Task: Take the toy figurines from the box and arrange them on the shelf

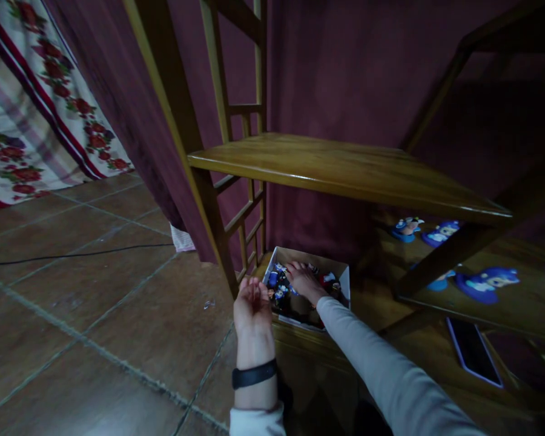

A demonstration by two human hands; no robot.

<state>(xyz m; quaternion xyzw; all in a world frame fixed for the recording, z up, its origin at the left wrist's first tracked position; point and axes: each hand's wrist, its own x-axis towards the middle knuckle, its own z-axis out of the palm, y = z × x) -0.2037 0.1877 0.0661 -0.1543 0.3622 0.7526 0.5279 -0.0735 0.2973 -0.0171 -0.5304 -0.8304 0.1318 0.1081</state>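
Note:
A white cardboard box [349,284] holding a jumble of small toy figurines [280,292] sits on the low wooden shelf. My right hand [302,278] reaches into it from the right, fingers apart and tips down among the toys. Whether any figurine is between those fingers is hard to see. Just outside the box's left side, my left hand [253,303] is turned palm up with loosely bent fingers, and nothing shows in it. A dark band [254,374] circles the left wrist.
A wooden shelf board [309,160] juts out above the box, with a wooden post [211,227] at left. Blue figurines [488,283] stand on the right-hand shelf, above a phone-like dark slab [475,351]. A black cable [77,255] crosses the tiled floor [118,321].

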